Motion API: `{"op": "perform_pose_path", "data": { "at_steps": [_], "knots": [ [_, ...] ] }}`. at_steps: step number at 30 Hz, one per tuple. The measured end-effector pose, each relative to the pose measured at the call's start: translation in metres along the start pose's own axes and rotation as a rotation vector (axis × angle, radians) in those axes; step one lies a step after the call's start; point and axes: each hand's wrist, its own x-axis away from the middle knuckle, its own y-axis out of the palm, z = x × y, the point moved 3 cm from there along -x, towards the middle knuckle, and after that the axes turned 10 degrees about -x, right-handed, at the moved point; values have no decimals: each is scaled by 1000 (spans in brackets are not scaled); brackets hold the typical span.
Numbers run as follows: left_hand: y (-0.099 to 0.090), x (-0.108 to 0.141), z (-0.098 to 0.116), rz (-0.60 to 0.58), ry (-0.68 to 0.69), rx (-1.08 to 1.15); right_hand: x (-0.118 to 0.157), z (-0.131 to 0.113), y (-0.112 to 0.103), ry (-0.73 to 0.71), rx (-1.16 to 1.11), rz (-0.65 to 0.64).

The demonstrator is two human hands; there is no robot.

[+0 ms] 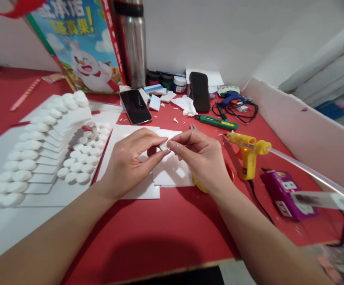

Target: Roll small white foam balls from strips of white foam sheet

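My left hand (132,160) pinches a small white clay-like piece (164,145) between thumb and forefinger. From the other side, my right hand (203,156) has its closed fingertips on the same piece. Both hands are above white sheets (142,192) lying on the red table. To the left, small white rounded pieces (81,168) are grouped in rows on a white board. Beside them stands a curved, stepped row of white strips tipped with larger white ovals (27,155). Scissors with a red and yellow handle (230,168) are partly hidden under my right hand.
A yellow glue gun (246,152) with a long clear stick is at the right, near a purple box (289,194). Behind are two phones (135,107), a green cutter (218,122), paint jars (179,84), a steel flask (133,43) and a printed bag (83,47).
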Motion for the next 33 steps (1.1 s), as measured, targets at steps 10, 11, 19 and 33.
{"op": "perform_pose_path", "data": {
  "at_steps": [10, 11, 19, 33],
  "knots": [
    [2, 3, 0, -15, -9, 4, -2, 3, -2, 1, -12, 17],
    [2, 2, 0, -14, -28, 33, -3, 4, -3, 9, -39, 29],
    [14, 3, -11, -124, -353, 526, -5, 0, -8, -46, 84, 53],
    [24, 5, -10, -269, -644, 1253, 3, -20, -2, -152, 139, 49]
  ]
}}
